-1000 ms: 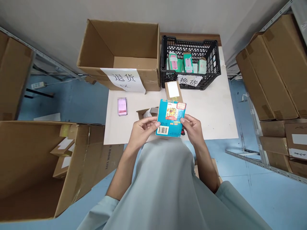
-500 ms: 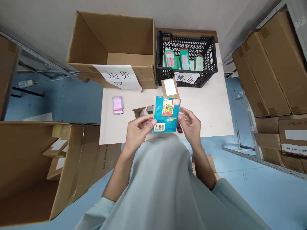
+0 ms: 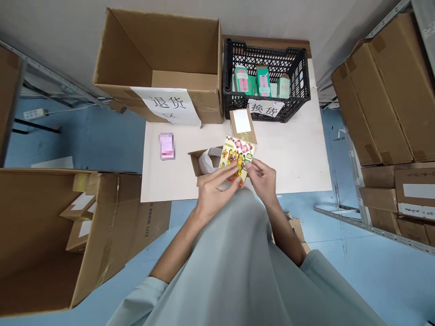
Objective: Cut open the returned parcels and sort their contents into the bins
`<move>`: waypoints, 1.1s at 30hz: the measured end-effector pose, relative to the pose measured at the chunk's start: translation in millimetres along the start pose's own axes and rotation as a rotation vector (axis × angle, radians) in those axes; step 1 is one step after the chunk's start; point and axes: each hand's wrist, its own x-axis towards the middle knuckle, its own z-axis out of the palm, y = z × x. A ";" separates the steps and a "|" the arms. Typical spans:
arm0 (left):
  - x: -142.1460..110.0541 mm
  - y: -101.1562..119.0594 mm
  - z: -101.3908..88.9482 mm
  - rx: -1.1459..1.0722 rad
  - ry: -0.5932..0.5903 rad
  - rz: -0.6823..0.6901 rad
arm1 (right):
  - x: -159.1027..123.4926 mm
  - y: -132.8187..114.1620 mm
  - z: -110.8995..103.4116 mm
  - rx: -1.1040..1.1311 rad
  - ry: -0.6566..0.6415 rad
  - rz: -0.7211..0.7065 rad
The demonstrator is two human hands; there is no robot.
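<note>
A white surface [image 3: 292, 158] is being occupied by a carton [image 3: 210, 105] at its far left corner and a crate [image 3: 296, 100] toward its far right one. Above the middle of the near edge, a book [image 3: 239, 155] is being held between both hands. Its right edge is being pinched by the fingers of the right hand [image 3: 265, 182], so the book is lying just to their left. The lower left of its cover is being crossed by the fingers of the left hand [image 3: 214, 186]; whether they are pinching cannot be told. The top of the book is being pointed toward the far edge, slightly rightward, its long axis running back toward the near edge.
</note>
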 end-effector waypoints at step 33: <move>28.9 12.7 -44.8 -0.337 0.022 -0.437 | 5.2 -35.4 -31.8 -0.027 -0.225 -0.007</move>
